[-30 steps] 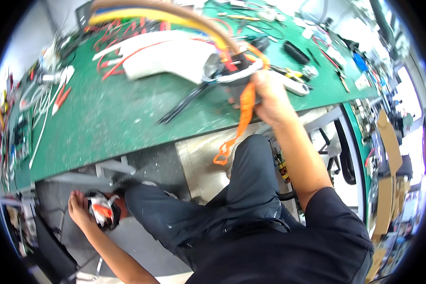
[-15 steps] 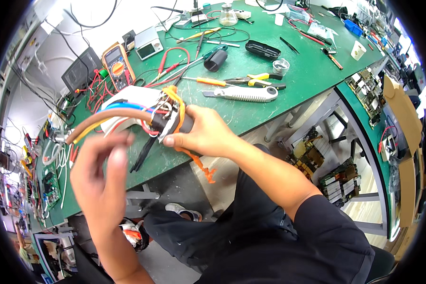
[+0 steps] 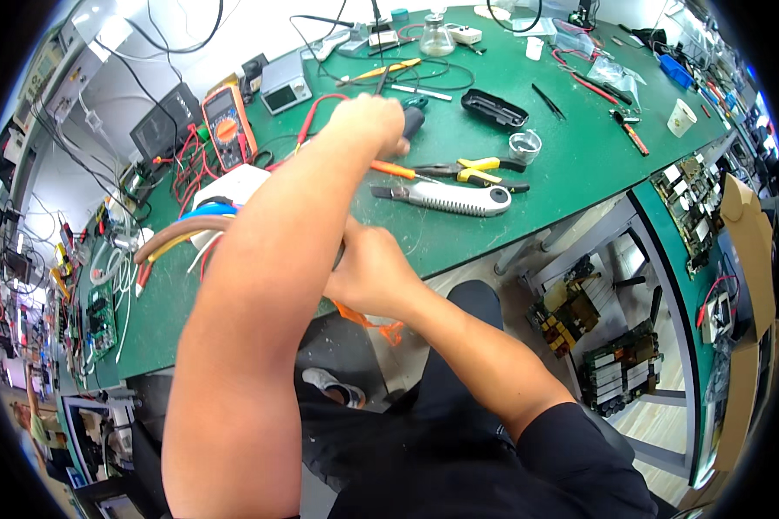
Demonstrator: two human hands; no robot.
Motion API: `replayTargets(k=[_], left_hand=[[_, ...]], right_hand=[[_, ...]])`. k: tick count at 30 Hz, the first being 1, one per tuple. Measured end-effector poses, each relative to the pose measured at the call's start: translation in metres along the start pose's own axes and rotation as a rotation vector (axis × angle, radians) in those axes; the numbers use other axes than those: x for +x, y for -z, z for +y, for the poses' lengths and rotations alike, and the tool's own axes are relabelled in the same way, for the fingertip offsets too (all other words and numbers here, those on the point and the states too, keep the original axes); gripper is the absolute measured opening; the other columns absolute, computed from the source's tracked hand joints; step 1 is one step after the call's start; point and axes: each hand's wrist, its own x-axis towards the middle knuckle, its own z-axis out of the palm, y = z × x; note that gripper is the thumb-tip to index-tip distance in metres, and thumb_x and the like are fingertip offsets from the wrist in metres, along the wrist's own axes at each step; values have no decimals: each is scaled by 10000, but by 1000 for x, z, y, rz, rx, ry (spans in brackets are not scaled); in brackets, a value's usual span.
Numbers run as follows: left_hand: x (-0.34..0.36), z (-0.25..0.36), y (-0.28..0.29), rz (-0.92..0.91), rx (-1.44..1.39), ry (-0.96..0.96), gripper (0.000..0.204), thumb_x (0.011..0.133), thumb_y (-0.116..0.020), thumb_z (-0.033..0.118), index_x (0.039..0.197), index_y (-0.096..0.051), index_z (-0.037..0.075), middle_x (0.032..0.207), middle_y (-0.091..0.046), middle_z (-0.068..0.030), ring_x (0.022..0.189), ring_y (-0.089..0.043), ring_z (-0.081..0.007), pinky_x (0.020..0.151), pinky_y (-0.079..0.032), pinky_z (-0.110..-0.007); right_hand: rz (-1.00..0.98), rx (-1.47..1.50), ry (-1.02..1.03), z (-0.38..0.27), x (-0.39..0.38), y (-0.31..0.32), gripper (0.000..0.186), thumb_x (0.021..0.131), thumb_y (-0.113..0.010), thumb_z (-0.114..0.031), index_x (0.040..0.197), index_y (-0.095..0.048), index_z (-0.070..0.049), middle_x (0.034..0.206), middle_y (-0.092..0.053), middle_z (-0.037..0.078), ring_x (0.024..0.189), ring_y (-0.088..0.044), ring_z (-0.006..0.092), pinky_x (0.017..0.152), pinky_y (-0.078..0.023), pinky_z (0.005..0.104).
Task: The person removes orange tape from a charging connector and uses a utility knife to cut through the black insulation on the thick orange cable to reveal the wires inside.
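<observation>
My left arm crosses in front of the right one, and my left hand [image 3: 368, 125] reaches over the bench beside a black cylinder [image 3: 414, 123]. Its fingers curl downward and are mostly hidden, so any grip cannot be made out. An orange-handled screwdriver [image 3: 393, 169] lies just below it. Closed around a thick cable bundle, my right hand [image 3: 370, 266] stays near the bench edge. Brown, blue and yellow wires, the brown wire [image 3: 175, 230] uppermost, stick out at the left. An orange strip [image 3: 368, 319] hangs beneath; my left forearm hides the bundle's middle.
A utility knife [image 3: 446, 198] and yellow-black pliers [image 3: 485, 171] lie right of my hands. Beyond are a small clear cup [image 3: 524, 147], an open black case [image 3: 494, 110], an orange multimeter [image 3: 228, 130] and a glass flask [image 3: 437, 39]. Circuit boards [image 3: 691, 203] sit at the right.
My left hand has moved from the bundle's left side up and right, across to the black cylinder. The right hand keeps hold of the cable bundle. The view has shifted slightly.
</observation>
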Motion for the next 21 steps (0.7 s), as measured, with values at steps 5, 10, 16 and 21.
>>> replayTargets(k=[5,10,16,21], left_hand=[[11,13,14,-29,-113,10,575,853,-670,489,954,-663,-77,1084,-668,-233,1035,-638,-359,880,-513,-430],[12,3,-8,97,-32,100,442,887,-612,320,1174,-531,-6,1144,-649,-208,1068,-634,-345,904,-513,-437],[-121,-32,74,618,-21,-52,371,854,-603,290,1064,-535,-8,972,-619,-212,968,-612,-368,811,-478,-470],[-317,-105,55,989,-20,284,497,917,-632,214,1349,-481,20,1254,-590,-160,1133,-579,-249,1010,-409,-345]], right_hand=[[1,-74,187,4,2,-1,649,680,-810,-415,1023,-583,86,883,-651,272,858,-646,435,777,-511,463],[16,-15,155,-1,-3,-5,602,688,-809,-395,997,-585,70,874,-656,267,849,-650,426,773,-512,464],[-42,-86,-46,-14,-2,4,671,641,-860,-439,999,-593,61,851,-668,241,825,-667,392,761,-518,432],[-27,19,-93,-7,-1,2,654,625,-898,-345,1059,-613,51,921,-704,197,865,-701,300,777,-528,363]])
